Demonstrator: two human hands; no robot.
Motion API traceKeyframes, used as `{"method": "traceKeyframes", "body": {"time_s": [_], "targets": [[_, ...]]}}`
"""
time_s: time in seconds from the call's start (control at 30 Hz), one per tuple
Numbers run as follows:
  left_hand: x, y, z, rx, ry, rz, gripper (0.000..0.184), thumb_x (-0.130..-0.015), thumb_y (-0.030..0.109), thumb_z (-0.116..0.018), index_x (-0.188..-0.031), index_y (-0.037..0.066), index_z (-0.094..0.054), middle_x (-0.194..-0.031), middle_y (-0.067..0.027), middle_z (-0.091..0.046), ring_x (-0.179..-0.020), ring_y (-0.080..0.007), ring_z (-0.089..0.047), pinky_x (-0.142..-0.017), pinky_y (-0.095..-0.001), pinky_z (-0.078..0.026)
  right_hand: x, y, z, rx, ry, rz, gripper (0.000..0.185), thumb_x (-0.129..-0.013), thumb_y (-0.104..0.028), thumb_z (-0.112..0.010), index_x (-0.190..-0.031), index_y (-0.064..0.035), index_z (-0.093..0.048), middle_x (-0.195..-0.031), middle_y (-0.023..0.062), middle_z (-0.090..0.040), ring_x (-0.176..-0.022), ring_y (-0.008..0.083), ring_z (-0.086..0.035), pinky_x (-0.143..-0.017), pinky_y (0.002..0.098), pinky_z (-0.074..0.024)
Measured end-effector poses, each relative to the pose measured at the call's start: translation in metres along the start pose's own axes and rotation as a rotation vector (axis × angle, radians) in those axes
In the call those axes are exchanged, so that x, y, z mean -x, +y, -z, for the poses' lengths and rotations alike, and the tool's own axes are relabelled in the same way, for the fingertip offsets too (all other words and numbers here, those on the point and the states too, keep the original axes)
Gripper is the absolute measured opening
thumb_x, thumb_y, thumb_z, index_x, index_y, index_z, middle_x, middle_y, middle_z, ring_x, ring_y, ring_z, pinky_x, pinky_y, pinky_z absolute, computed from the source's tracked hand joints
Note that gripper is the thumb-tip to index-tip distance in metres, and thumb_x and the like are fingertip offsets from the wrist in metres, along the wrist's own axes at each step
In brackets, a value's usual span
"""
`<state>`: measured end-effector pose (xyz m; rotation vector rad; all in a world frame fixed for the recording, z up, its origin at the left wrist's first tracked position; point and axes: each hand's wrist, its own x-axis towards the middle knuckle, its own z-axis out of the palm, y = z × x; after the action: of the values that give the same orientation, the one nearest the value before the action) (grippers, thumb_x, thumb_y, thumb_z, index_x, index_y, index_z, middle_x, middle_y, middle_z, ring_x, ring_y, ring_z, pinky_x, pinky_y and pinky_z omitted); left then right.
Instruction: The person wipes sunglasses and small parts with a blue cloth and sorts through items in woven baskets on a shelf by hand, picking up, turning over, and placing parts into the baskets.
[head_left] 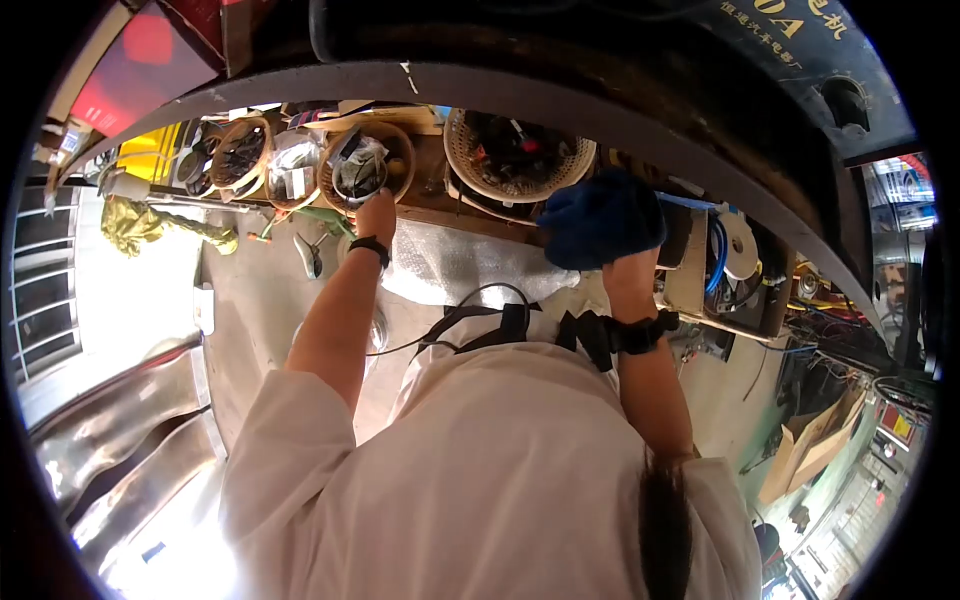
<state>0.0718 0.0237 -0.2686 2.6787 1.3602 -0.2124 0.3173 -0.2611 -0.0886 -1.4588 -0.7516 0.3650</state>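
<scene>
The left hand (pixel 377 214) is reaching toward 11 o'clock, its fingers touching down at the near side of a small dark bowl (pixel 345 183), which is sitting inside a round wicker basket (pixel 408 175). The fingers are bunching closely together there; whether they are gripping the bowl's rim, I cannot tell. A clear plastic bag is lying partly in the bowl.

The right hand (pixel 632 268) is reaching toward 2 o'clock, with a blue cloth (pixel 603 215) covering its fingers. The cloth is bunching around the hand, so I cannot tell how wide or narrow the fingers are standing beneath it.

Between the hands, at 12 to 1 o'clock, a cream plastic basket (pixel 458 160) is standing on the brown tabletop (pixel 427 165), holding dark and red small parts. The blue cloth is hanging just beside this basket, on its 4 o'clock side. Bubble wrap (pixel 470 262) is spreading below the tabletop's near edge, close to the centre.

At 10 o'clock, another wicker basket (pixel 264 155) is holding dark pieces, and beyond it a yellow bin (pixel 152 150) is standing. Between 2 and 3 o'clock, a cardboard box (pixel 685 275) is standing near blue tubing (pixel 718 258). A black band (pixel 371 247) is circling the left wrist; a thicker black strap (pixel 640 334) is wrapping the right.
</scene>
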Motion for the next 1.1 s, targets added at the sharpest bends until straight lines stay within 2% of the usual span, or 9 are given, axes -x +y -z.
{"method": "traceKeyframes", "body": {"time_s": [0.17, 0.3, 0.37, 0.5, 0.73, 0.77, 0.87, 0.97, 1.1], "targets": [[0.0, 0.026, 0.034, 0.154, 0.005, 0.011, 0.024, -0.086, 0.014, -0.052, -0.107, 0.004, -0.051, -0.092, -0.0183, -0.063, -0.085, -0.0377, -0.062, -0.069, -0.0458, -0.051, 0.0, 0.008, -0.005, -0.035, 0.126, -0.09, 0.035, -0.088, -0.015, -0.063, -0.117, -0.0001, -0.052, -0.109, 0.0074, -0.058, -0.099, 0.0205, -0.053, -0.088, 0.0329, -0.0439], [0.003, 0.071, 0.069, 0.502, 0.355, -0.245, 0.024, -0.084, 0.013, -0.055, -0.105, 0.004, -0.054, -0.096, -0.0177, -0.06, -0.085, -0.0363, -0.06, -0.071, -0.0446, -0.05, -0.003, -0.002, 0.005, -0.274, 0.136, -0.203, 0.041, -0.088, -0.015, -0.063, -0.122, -0.0004, -0.049, -0.116, 0.0071, -0.055, -0.104, 0.0189, -0.049, -0.094, 0.0318, -0.0399], [0.005, 0.095, 0.093, 0.577, 0.41, -0.348, 0.026, -0.082, 0.011, -0.056, -0.108, 0.004, -0.054, -0.095, -0.0177, -0.06, -0.085, -0.0363, -0.058, -0.072, -0.0444, -0.049, -0.004, -0.004, 0.006, -0.079, 0.185, 0.009, 0.036, -0.091, -0.016, -0.058, -0.122, -0.0018, -0.05, -0.114, 0.0071, -0.056, -0.102, 0.0181, -0.053, -0.09, 0.031, -0.044], [-0.017, 0.126, 0.09, 0.533, 0.274, -0.508, 0.023, -0.081, 0.009, -0.057, -0.103, 0.003, -0.059, -0.095, -0.0182, -0.06, -0.089, -0.0368, -0.058, -0.077, -0.0454, -0.047, -0.005, -0.018, 0.013, 0.352, 0.199, 0.25, 0.039, -0.093, -0.018, -0.056, -0.126, -0.0013, -0.046, -0.115, 0.0067, -0.055, -0.103, 0.0172, -0.052, -0.09, 0.0296, -0.044], [-0.075, 0.167, 0.037, -0.048, -0.115, -0.565, 0.033, -0.083, 0.014, -0.056, -0.114, 0.004, -0.059, -0.122, -0.0191, -0.053, -0.114, -0.0378, -0.049, -0.094, -0.0478, -0.042, 0.012, -0.011, 0.028, -0.169, 0.31, -0.036, 0.044, -0.093, -0.026, -0.055, -0.128, -0.0012, -0.044, -0.114, 0.0066, -0.056, -0.102, 0.0172, -0.054, -0.09, 0.0308, -0.0447], [-0.074, 0.17, 0.037, -0.015, -0.172, -0.486, 0.043, -0.087, 0.025, -0.054, -0.124, 0.004, -0.054, -0.139, -0.0203, -0.039, -0.128, -0.0388, -0.033, -0.103, -0.0551, -0.027, 0.015, -0.003, 0.035, -0.17, 0.325, -0.051, 0.044, -0.093, -0.027, -0.055, -0.128, -0.0012, -0.044, -0.114, 0.0067, -0.056, -0.102, 0.0174, -0.054, -0.09, 0.0311, -0.045], [-0.076, 0.183, 0.036, -0.252, -0.059, -0.394, 0.05, -0.088, 0.032, -0.053, -0.132, 0.008, -0.048, -0.144, -0.0194, -0.032, -0.13, -0.0378, -0.032, -0.105, -0.0542, -0.024, 0.019, -0.01, 0.043, -0.297, 0.307, -0.066, 0.045, -0.093, -0.028, -0.054, -0.127, -0.001, -0.044, -0.115, 0.0072, -0.057, -0.102, 0.0178, -0.055, -0.089, 0.032, -0.0457], [-0.063, 0.185, 0.064, -0.173, -0.067, -0.418, 0.051, -0.09, 0.032, -0.051, -0.135, 0.009, -0.044, -0.143, -0.0192, -0.035, -0.131, -0.0373, -0.031, -0.106, -0.0558, -0.022, 0.02, -0.001, 0.049, -0.321, 0.313, -0.078, 0.045, -0.093, -0.029, -0.054, -0.127, -0.0006, -0.045, -0.115, 0.0088, -0.057, -0.101, 0.0191, -0.056, -0.089, 0.0333, -0.0464], [-0.067, 0.172, 0.064, -0.065, 0.213, -0.561, 0.034, -0.087, 0.023, -0.058, -0.118, 0.009, -0.059, -0.12, -0.0162, -0.056, -0.113, -0.0354, -0.05, -0.093, -0.0511, -0.039, 0.008, -0.007, 0.049, -0.552, 0.161, -0.115, 0.043, -0.093, -0.024, -0.054, -0.128, -0.001, -0.044, -0.114, 0.0108, -0.059, -0.101, 0.0215, -0.058, -0.089, 0.0345, -0.047]]}}
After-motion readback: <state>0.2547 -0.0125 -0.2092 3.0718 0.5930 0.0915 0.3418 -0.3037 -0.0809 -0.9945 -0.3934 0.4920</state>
